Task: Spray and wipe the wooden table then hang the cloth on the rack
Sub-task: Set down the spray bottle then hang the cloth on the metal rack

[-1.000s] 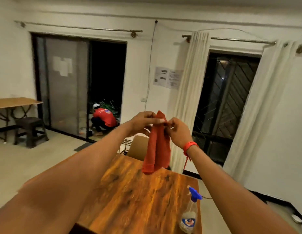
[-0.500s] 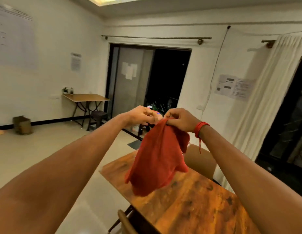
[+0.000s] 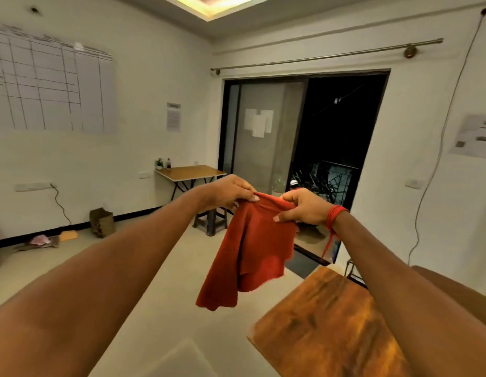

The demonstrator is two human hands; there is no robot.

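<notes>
A red cloth hangs in the air in front of me, spread between both hands. My left hand pinches its top left edge and my right hand, with a red thread at the wrist, grips its top right edge. The wooden table lies at the lower right, below and to the right of the cloth. The spray bottle is out of view. A thin metal frame shows just beyond the table's far edge; I cannot tell whether it is the rack.
A small folding table with small bottles stands against the far wall, a dark stool near it. A sliding glass door opens onto a dark balcony. A bag and litter lie along the left wall. A chair back shows at the right.
My view has swung left, so the wooden table has slid to the lower right and the bottle has left the frame. My hands have moved apart and spread the cloth wider.
</notes>
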